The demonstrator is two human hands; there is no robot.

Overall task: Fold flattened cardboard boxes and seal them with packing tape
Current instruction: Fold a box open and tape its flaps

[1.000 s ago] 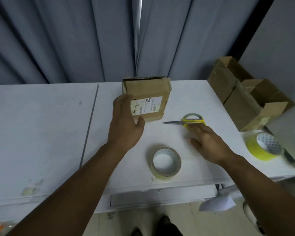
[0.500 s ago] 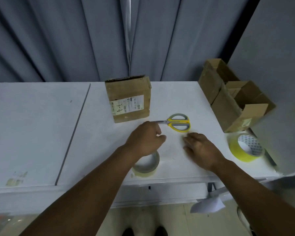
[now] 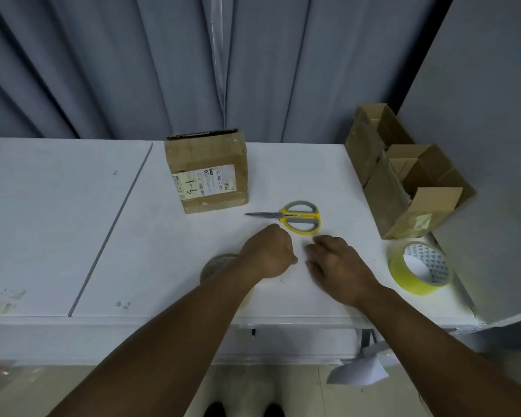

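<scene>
A folded cardboard box (image 3: 206, 173) with a white label stands on the white table (image 3: 133, 236), apart from both hands. My left hand (image 3: 268, 251) hovers just in front of the yellow-and-grey scissors (image 3: 295, 216), its fingers curled into a fist with nothing visible in it. My left forearm covers most of a clear tape roll (image 3: 215, 263). My right hand (image 3: 337, 266) rests on the table beside the left, fingers loosely bent and holding nothing. A yellow tape roll (image 3: 418, 269) lies at the table's right end.
Two open cardboard boxes (image 3: 403, 176) lean together at the back right against a grey wall panel. Grey curtains hang behind the table. A seam (image 3: 112, 230) runs across the tabletop on the left. A crumpled white paper (image 3: 358, 368) hangs below the front edge.
My left hand has let go of the box and come back toward me, over the clear tape roll. My right hand has drawn away from the scissors.
</scene>
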